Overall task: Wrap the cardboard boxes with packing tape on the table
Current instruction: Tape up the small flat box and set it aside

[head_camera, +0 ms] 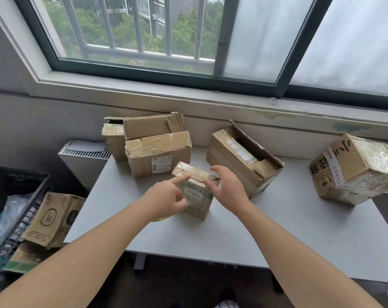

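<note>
Daylight comes through the dark-framed sliding window (255, 41) before me, pale bars (138, 25) fronting green trees. Below its chipped sill (188, 101), my grey table (233, 236) meets the grey wall (33, 121), a white radiator (84, 158) at its left.

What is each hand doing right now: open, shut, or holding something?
Left hand: pinches the small cardboard box between index finger and thumb.
Right hand: open, fingers spread, touching the same box.

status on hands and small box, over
Left hand pinches small box, index on top. Right hand open, touching its right edge. Yellow item part-hidden under left hand.
</note>
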Demonstrator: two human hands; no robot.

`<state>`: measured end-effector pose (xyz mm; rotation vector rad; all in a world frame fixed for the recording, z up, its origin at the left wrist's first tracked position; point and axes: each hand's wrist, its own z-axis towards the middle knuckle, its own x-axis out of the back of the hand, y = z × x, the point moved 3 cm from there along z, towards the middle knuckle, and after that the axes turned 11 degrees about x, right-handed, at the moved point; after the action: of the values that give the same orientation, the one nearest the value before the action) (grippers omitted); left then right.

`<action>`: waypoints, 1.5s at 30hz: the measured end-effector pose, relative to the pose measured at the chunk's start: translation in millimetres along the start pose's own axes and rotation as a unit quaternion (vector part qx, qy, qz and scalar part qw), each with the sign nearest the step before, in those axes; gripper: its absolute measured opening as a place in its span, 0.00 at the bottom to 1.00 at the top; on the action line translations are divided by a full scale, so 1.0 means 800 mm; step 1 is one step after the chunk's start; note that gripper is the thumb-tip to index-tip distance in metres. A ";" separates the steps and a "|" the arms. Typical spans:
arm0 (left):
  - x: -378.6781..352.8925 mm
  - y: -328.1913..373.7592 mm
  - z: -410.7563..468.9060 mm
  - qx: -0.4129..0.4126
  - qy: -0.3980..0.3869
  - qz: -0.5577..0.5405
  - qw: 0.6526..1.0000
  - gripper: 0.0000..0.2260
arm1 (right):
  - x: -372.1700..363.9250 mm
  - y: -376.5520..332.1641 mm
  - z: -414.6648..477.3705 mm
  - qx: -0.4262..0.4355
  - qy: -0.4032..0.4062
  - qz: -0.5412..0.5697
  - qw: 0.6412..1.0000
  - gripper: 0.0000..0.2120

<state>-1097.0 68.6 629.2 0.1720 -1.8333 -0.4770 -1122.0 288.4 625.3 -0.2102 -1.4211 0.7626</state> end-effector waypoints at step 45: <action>-0.011 0.016 -0.033 0.012 0.017 0.030 0.999 0.14 | 0.024 -0.017 0.029 -0.066 -0.095 -0.049 0.992 0.12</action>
<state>-1067.6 77.2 633.2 0.1410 -1.8059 -0.4071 -1139.9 282.2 652.3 -0.1718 -1.6522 0.6203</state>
